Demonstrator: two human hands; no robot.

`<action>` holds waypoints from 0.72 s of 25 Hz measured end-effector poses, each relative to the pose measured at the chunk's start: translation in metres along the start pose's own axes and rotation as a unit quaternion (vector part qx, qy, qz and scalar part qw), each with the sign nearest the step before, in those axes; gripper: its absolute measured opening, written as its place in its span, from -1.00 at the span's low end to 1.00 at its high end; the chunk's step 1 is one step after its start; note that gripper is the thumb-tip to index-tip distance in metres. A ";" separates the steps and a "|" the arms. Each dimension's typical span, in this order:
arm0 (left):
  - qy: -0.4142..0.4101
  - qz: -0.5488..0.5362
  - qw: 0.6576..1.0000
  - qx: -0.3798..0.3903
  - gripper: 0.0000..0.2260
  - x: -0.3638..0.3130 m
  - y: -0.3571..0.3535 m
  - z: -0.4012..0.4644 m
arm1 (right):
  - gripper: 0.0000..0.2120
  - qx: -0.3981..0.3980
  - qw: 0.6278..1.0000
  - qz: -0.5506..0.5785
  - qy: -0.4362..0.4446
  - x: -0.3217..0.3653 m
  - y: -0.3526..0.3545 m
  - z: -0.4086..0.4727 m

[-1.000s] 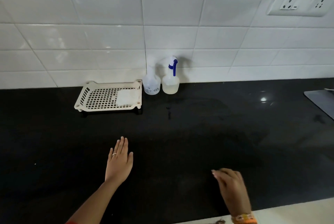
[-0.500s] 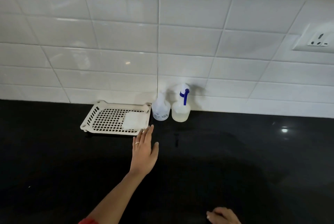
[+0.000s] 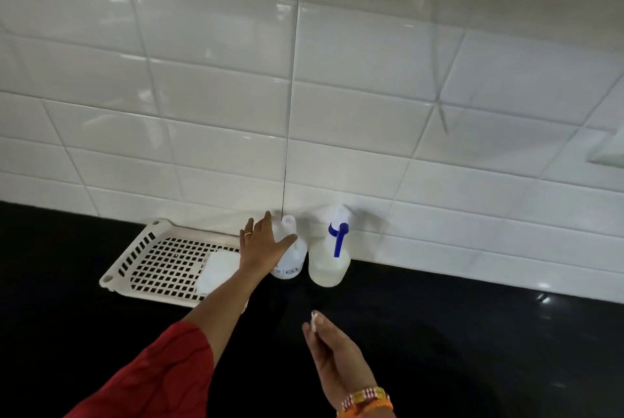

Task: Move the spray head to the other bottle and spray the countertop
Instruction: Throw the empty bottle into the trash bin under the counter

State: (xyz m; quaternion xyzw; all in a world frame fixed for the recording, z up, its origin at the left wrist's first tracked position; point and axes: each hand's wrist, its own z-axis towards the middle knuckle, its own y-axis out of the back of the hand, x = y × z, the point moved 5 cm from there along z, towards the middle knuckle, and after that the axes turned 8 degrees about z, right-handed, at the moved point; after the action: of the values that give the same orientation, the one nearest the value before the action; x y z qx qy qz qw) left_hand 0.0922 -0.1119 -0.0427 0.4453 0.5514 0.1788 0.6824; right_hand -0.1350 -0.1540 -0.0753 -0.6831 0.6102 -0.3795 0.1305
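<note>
Two small translucent bottles stand side by side against the tiled wall on the black countertop (image 3: 439,350). The right bottle (image 3: 328,265) holds pale liquid and carries the white spray head with a blue trigger (image 3: 338,235). The left bottle (image 3: 289,262) has a plain neck and a printed label. My left hand (image 3: 261,243) reaches over its left side with fingers spread, thumb across the bottle's shoulder, not closed around it. My right hand (image 3: 334,353) hovers low over the counter in front of the bottles, fingers loosely extended, holding nothing.
A cream perforated plastic tray (image 3: 152,259) with a white pad (image 3: 216,271) in it lies just left of the bottles. White wall tiles rise behind. A wall socket edge (image 3: 607,151) shows at far right.
My left hand has moved forward from the counter to the left bottle. My right hand has come up and forward. The view has tilted closer to the wall.
</note>
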 end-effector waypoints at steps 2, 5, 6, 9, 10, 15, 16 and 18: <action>0.005 -0.037 0.999 -0.003 -0.32 0.003 -0.008 0.013 | -0.78 0.000 1.000 0.013 0.007 0.009 -0.014 0.020; 0.003 -0.089 0.996 -0.010 -0.51 0.005 -0.014 0.009 | -0.76 -0.005 0.999 0.040 0.010 0.012 -0.023 0.040; 0.000 -0.101 0.995 -0.005 -0.57 0.003 -0.014 0.002 | -0.77 -0.009 0.999 0.048 0.011 0.012 -0.025 0.041; -0.025 -0.140 0.990 -0.009 -0.62 -0.005 -0.001 -0.029 | -0.77 -0.009 0.997 0.068 0.027 0.011 -0.024 0.033; -0.033 -0.152 0.988 -0.018 -0.62 -0.008 0.006 -0.043 | -0.77 -0.010 0.997 0.065 0.031 0.009 -0.021 0.028; -0.021 -0.193 0.981 -0.017 -0.62 0.002 0.042 -0.142 | -0.81 -0.048 0.998 0.007 0.048 -0.008 0.002 -0.012; -0.015 -0.206 0.978 -0.012 -0.61 0.013 0.049 -0.166 | -0.83 -0.049 0.998 -0.006 0.049 -0.017 0.006 -0.022; 0.010 -0.244 0.970 -0.011 -0.59 0.044 0.068 -0.212 | -0.83 -0.023 0.998 -0.043 0.036 -0.041 0.008 -0.036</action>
State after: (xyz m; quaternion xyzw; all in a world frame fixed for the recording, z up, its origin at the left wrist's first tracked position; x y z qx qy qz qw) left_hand -0.0697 0.0434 -0.0132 0.2885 0.6481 0.0171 0.7046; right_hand -0.1642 -0.1072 -0.0708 -0.6971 0.5934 -0.3952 0.0761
